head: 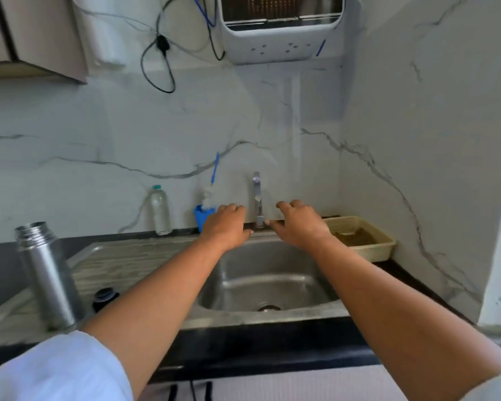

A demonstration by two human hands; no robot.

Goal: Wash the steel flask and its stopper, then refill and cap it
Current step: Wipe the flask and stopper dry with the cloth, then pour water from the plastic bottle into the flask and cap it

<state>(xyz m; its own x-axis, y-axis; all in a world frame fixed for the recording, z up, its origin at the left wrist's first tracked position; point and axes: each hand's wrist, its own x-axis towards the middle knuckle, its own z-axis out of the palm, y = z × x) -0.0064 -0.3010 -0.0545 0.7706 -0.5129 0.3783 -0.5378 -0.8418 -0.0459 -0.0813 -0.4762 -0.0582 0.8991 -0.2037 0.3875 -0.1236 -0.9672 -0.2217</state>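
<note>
Left grip [226,224] and right grip [298,224] are loosely curled and pinch nothing. They flank the tap [257,198], the right thumb just beside its base, with both forearms stretched out over the sink [272,273]. Washing looks not yet begun. Next comes opening the water, then fetching the uncapped steel flask [48,279] and stopper [104,298] from the drainboard [128,264] on the left.

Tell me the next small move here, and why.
Probably open the tap: the left hand and right hand flank its base, no stream is visible, and the steel flask stands uncapped on the drainboard beside its stopper, both untouched.
</note>
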